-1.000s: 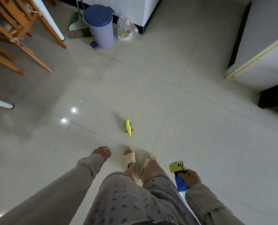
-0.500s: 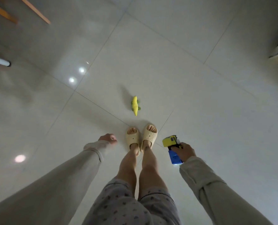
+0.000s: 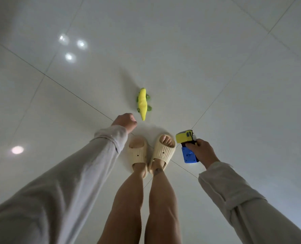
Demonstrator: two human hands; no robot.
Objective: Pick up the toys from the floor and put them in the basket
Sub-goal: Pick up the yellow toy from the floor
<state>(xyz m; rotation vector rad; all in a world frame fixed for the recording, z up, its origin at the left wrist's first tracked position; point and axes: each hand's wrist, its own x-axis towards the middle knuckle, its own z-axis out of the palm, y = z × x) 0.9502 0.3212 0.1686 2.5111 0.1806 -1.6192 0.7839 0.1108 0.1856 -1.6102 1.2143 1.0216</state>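
Observation:
A small yellow and green plush crocodile [image 3: 143, 103] lies on the pale tiled floor just ahead of my feet. My left hand [image 3: 125, 121] hangs a little to the left of its tail, fingers curled in with nothing in them, not touching it. To the right, my right hand [image 3: 200, 150] grips a yellow and blue toy truck [image 3: 187, 146] above the floor. No basket is in view.
My feet in cream slippers [image 3: 150, 152] stand together between my hands. Glossy floor tiles [image 3: 216, 67] with thin dark joints spread all around, with bright light reflections at the upper left.
The view has tilted further down and closer to the floor. My left hand has reached forward toward the crocodile's tail. The right hand keeps hold of the truck.

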